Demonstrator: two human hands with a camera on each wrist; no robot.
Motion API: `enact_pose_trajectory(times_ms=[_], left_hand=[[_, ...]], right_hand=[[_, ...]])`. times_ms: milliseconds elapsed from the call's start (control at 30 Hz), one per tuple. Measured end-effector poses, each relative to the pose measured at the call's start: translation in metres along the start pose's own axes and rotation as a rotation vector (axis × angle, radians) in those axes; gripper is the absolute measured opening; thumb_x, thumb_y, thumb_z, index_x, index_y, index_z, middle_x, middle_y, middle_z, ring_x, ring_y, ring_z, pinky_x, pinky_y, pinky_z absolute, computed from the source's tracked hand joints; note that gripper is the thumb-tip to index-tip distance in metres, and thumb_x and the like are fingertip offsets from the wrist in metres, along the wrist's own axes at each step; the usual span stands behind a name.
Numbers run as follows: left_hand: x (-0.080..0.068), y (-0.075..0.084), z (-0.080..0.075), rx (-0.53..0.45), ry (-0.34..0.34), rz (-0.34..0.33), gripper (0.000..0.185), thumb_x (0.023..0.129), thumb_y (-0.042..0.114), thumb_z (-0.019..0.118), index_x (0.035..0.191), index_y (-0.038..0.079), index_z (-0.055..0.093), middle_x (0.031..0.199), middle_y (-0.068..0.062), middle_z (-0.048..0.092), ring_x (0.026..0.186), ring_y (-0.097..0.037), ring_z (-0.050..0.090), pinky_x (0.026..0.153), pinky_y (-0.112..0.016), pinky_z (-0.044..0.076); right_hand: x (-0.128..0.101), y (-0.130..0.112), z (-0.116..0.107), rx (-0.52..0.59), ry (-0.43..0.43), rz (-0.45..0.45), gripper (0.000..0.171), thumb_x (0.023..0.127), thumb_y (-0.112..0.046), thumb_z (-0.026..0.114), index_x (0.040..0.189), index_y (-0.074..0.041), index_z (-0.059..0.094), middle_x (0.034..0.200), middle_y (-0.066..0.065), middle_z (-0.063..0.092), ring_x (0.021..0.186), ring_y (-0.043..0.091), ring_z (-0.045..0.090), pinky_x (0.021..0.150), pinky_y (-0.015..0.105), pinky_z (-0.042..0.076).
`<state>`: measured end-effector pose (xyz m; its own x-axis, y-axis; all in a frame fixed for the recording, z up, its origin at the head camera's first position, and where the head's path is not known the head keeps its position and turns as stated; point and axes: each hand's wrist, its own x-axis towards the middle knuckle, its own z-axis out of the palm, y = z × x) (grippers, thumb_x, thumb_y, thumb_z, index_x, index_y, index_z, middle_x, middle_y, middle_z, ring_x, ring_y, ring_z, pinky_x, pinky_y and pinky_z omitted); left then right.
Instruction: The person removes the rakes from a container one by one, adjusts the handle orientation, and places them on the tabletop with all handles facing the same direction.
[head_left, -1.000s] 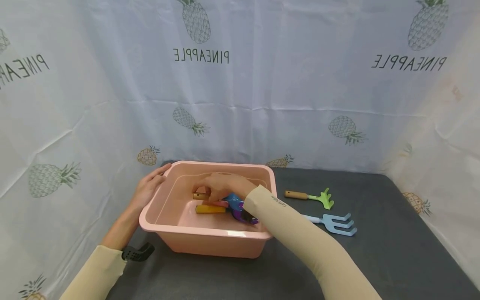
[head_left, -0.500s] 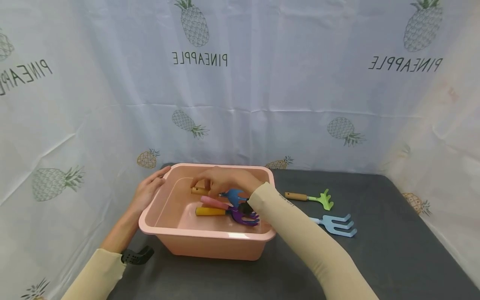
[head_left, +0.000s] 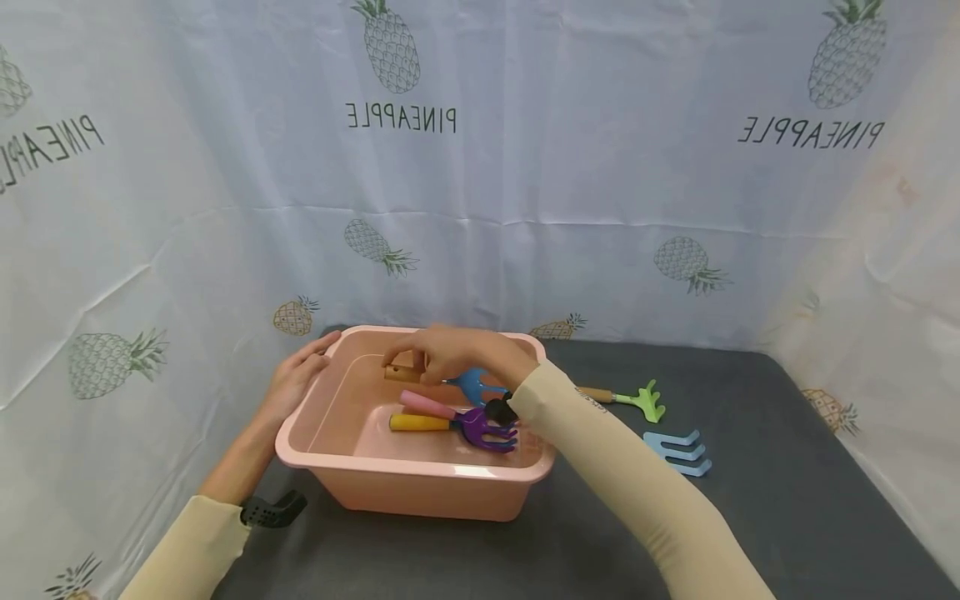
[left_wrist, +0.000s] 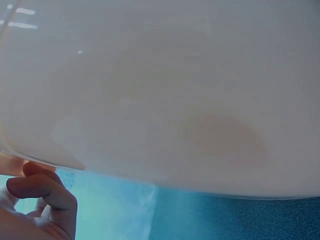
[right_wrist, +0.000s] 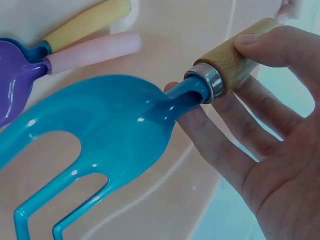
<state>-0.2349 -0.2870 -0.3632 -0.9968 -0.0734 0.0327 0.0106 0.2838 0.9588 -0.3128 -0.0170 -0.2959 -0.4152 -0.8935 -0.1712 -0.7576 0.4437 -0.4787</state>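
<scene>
In the head view my right hand [head_left: 457, 352] holds a small blue hand rake [right_wrist: 117, 122] by its wooden handle [head_left: 402, 373], inside a pink basin [head_left: 405, 492]. The right wrist view shows the thumb on top of the handle and the fingers beneath, with the blue tines spreading toward the lower left. Below it in the basin lie a purple hand rake with a pink handle [head_left: 427, 405] and a tool with a yellow handle [head_left: 420, 423], their heads overlapping. My left hand [head_left: 292, 382] grips the basin's left rim; in the left wrist view its bent fingers [left_wrist: 57, 197] meet the basin's edge.
Right of the basin on the dark table [head_left: 750, 508] lie a green hand rake [head_left: 649, 402] and a light blue hand rake [head_left: 678, 452]; my right sleeve [head_left: 615, 450] partly covers them. A white pineapple-print curtain [head_left: 480, 267] surrounds the table.
My right hand has risen and shifted slightly right with the blue hand rake, uncovering more of the pink handle and purple head. The left hand keeps its place on the rim.
</scene>
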Motion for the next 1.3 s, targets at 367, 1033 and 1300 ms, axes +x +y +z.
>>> enact_pose_trajectory(times_ms=[367, 1033, 1300], left_hand=[[0.001, -0.002, 0.000, -0.023, -0.004, -0.019, 0.056, 0.107, 0.025, 0.049, 0.160, 0.012, 0.038, 0.166, -0.015, 0.037, 0.101, 0.018, 0.056, 0.086, -0.006, 0.049], [-0.002, -0.001, 0.000, -0.017, -0.006, 0.003, 0.055, 0.107, 0.027, 0.049, 0.159, 0.012, 0.041, 0.166, -0.015, 0.036, 0.104, 0.018, 0.055, 0.086, -0.006, 0.049], [-0.001, -0.002, 0.000, -0.025, -0.013, -0.014, 0.055, 0.107, 0.028, 0.049, 0.160, 0.014, 0.041, 0.165, -0.018, 0.037, 0.104, 0.016, 0.057, 0.086, -0.008, 0.051]], right_hand=[[-0.020, -0.023, -0.023, -0.136, 0.026, -0.022, 0.062, 0.091, 0.001, 0.063, 0.144, -0.029, 0.057, 0.107, 0.005, 0.072, 0.091, 0.018, 0.065, 0.074, 0.024, 0.055], [-0.073, -0.050, -0.061, -0.286, 0.094, -0.038, 0.059, 0.089, 0.001, 0.062, 0.141, -0.029, 0.061, 0.101, 0.002, 0.074, 0.086, 0.017, 0.065, 0.073, 0.028, 0.054], [-0.110, -0.043, -0.065, -0.328, 0.117, -0.014, 0.059, 0.087, 0.002, 0.060, 0.138, -0.028, 0.062, 0.098, 0.002, 0.073, 0.085, 0.017, 0.064, 0.075, 0.031, 0.054]])
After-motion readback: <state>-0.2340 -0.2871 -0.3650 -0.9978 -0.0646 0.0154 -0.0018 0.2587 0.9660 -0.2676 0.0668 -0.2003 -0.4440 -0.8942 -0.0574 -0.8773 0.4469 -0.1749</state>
